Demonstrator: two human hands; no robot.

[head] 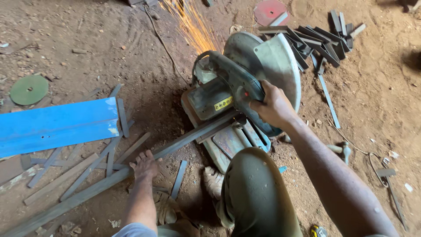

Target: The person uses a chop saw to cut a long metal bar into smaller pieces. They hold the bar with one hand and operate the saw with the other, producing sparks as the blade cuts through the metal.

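Observation:
A grey chop saw (232, 87) stands on the dirt floor, throwing orange sparks (193, 26) toward the top of the view. My right hand (274, 105) grips its dark handle and holds the blade guard (274, 61) down. A long steel angle bar (109, 177) runs from the lower left up into the saw's vise. My left hand (144, 166) presses flat on that bar, about halfway along it. My knee (254, 184) and sandalled foot (213, 181) sit just in front of the saw base.
Several cut steel strips (74, 171) lie scattered left of the bar, beside a blue metal sheet (57, 125). A pile of short cut pieces (318, 41) sits at upper right. A green disc (29, 89), a red disc (269, 11) and a hammer (342, 150) lie on the dirt.

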